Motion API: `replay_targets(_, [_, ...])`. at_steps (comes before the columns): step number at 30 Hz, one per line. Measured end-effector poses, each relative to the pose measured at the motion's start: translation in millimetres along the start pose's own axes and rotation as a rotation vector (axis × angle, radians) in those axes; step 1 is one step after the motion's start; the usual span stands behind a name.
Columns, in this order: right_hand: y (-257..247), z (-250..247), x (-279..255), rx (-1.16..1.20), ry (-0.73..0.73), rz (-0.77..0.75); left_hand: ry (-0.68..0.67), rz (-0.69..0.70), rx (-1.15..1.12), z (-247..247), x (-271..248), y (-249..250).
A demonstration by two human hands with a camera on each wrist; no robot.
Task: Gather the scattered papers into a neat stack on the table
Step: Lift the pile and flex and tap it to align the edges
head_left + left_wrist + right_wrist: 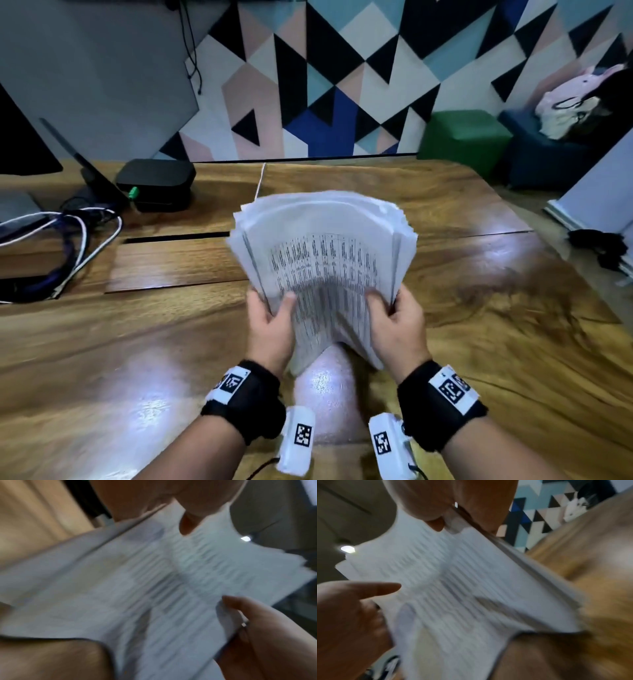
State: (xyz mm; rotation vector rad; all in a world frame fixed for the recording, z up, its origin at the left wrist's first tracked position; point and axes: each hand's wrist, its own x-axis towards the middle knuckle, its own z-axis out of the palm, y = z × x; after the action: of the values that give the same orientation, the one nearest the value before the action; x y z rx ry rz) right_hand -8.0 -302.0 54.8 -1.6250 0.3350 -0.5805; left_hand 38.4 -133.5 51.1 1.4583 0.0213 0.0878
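A thick sheaf of printed white papers (325,260) is held up above the wooden table (137,359), bowed and fanned at its far edge, which is uneven. My left hand (270,310) grips its near left side, thumb on the top sheet and fingers hidden underneath. My right hand (392,310) grips the near right side the same way. In the blurred left wrist view the papers (120,588) fill the frame, with the right hand (257,628) at lower right. The right wrist view shows the papers (453,588) and the left hand (351,601).
A black box (156,183), a monitor foot and a tangle of cables (68,246) occupy the table's far left, beside a long slot (174,238). Beyond the far right edge stand a green stool (466,137) and a blue seat (541,161).
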Motion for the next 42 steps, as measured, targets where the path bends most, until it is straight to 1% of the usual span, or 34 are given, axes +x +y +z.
replay_targets(3, [38, -16, -1, -0.045, -0.051, 0.231, -0.157, -0.145, 0.154, -24, -3, -33])
replay_targets(5, [44, -25, 4, -0.061, -0.053, 0.276, -0.208, -0.248, 0.215, -39, 2, -53])
replay_targets(7, [39, -29, 9, 0.004, -0.073, 0.274, -0.263, -0.349, 0.222, -45, 2, -60])
replay_targets(8, [33, -31, 11, 0.054, -0.097, 0.274, -0.286, -0.369, 0.222, -45, 3, -60])
replay_targets(10, [21, -36, 18, 0.092, -0.137, 0.265, -0.325, -0.370, 0.220, -47, 7, -51])
replay_targets(12, [8, -44, 28, 0.060, -0.195, 0.218, -0.381, -0.364, 0.205, -51, 15, -40])
replay_targets(15, [-15, -53, 41, 0.106, -0.264, 0.154, -0.488, -0.389, 0.225, -56, 24, -29])
replay_targets(17, [-25, -53, 48, 0.081, -0.275, 0.095, -0.489, -0.424, 0.236, -55, 25, -28])
replay_targets(19, [-29, -51, 50, 0.059, -0.295, 0.036, -0.478, -0.494, 0.214, -53, 27, -30])
replay_targets(21, [-31, -49, 50, 0.090, -0.293, 0.038, -0.473, -0.542, 0.160, -51, 25, -32])
replay_targets(22, [-33, -49, 50, 0.111, -0.293, 0.039, -0.466, -0.527, 0.166, -51, 26, -32])
replay_targets(25, [-39, -50, 50, 0.080, -0.315, -0.010, -0.464, -0.397, 0.195, -54, 34, -19])
replay_targets(28, [-40, -53, 48, 0.081, -0.323, -0.040, -0.429, -0.291, 0.052, -58, 50, 9])
replay_targets(30, [-40, -52, 45, 0.122, -0.338, -0.028, -0.422, -0.159, 0.061, -52, 56, 29])
replay_targets(32, [-37, -45, 41, 0.125, -0.317, -0.018, -0.335, -0.030, 0.071, -39, 55, 39])
replay_targets(35, [-31, -26, 31, 0.130, -0.156, -0.049, -0.130, 0.128, 0.080, -12, 40, 44])
replay_targets(37, [-26, -12, 19, 0.170, -0.086, -0.080, -0.034, 0.140, 0.057, -2, 27, 36])
replay_targets(40, [-7, -6, 1, 0.174, -0.076, -0.004, 0.024, 0.073, -0.012, -5, 10, 11])
replay_targets(42, [2, -12, -1, 0.149, -0.041, 0.042, 0.049, 0.066, 0.007, -12, 4, -1])
